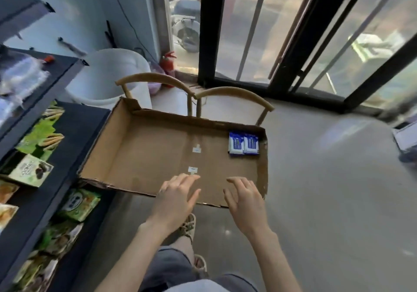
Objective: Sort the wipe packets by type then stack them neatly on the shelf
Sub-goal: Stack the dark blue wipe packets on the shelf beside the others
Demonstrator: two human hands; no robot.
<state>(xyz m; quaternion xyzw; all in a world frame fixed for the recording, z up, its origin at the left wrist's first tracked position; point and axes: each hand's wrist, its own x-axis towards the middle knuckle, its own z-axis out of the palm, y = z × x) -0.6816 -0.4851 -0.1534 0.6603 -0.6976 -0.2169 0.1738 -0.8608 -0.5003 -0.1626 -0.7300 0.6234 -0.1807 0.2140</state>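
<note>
Over the cardboard tray [140, 147], left hand [178, 192] and right hand [244, 198] hover (fingers loose, holding nothing).

— Where is there room in the cardboard tray [146, 147]?
— Nearly all its floor. Only two blue packets [243, 144] lie in the far right corner.
— And around it?
— The dark shelf [85, 120] crowds its left side and chair backs [232, 92] rise behind its far wall. The floor [327, 179] lies open to the right.
</note>
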